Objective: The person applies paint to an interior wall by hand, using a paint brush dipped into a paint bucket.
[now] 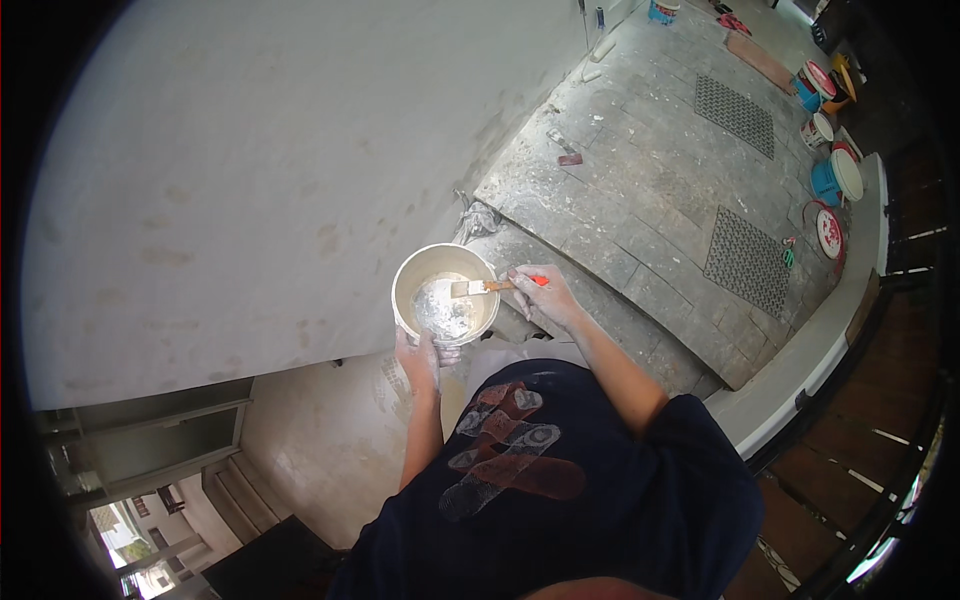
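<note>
A round off-white bucket (408,283) is held up in front of my body, beside the grey wall. My left hand (420,357) is closed on its lower near side, and its fingers are dusted white. White residue coats the inner bottom of the bucket. My right hand (545,296), also whitened, is closed around the handle of a flat paintbrush (487,287) with a wooden handle and an orange-red end. The brush head reaches over the bucket's right rim into its opening, its pale bristles pointing left. Whether they touch the residue, I cannot tell.
The wall (270,180) rises on the left. Ahead lies a raised paved step (640,220) with two dark mats (747,260), a scraper (568,152) and green-handled scissors (789,252). Several buckets (826,182) line the right edge. A crumpled plastic sheet (479,219) lies at the wall's foot.
</note>
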A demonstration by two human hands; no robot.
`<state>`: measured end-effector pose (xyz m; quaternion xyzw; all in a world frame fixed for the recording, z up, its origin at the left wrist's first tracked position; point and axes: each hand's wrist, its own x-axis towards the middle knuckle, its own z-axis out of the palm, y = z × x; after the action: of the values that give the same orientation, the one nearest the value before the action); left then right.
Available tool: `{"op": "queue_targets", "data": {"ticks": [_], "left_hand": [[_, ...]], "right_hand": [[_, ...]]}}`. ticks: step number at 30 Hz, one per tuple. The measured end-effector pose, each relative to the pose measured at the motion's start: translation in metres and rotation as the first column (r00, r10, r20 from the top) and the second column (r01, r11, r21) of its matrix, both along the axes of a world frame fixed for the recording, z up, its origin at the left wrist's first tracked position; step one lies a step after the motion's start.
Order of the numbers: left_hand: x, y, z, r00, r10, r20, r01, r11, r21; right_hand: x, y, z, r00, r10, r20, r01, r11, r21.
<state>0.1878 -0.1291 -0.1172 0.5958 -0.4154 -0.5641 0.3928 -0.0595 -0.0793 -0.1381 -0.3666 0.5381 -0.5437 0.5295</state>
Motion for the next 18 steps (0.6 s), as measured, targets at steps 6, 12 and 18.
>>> {"op": "queue_targets", "data": {"ticks": [6, 12, 18], "left_hand": [[0.021, -0.028, -0.026, 0.997, -0.049, -0.051, 0.047, 0.999, -0.026], [0.022, -0.062, -0.017, 0.988, -0.139, -0.067, 0.137, 0.99, -0.033], [0.021, -0.101, -0.027, 0.958, -0.263, -0.111, 0.262, 0.965, -0.027]], "right_hand": [[0.018, -0.016, 0.001, 0.998, -0.033, 0.058, 0.032, 0.999, 0.023], [0.035, -0.022, 0.002, 0.991, -0.133, -0.033, 0.134, 0.991, 0.023], [0.051, -0.037, 0.02, 0.966, -0.256, -0.029, 0.256, 0.967, -0.014]]}}
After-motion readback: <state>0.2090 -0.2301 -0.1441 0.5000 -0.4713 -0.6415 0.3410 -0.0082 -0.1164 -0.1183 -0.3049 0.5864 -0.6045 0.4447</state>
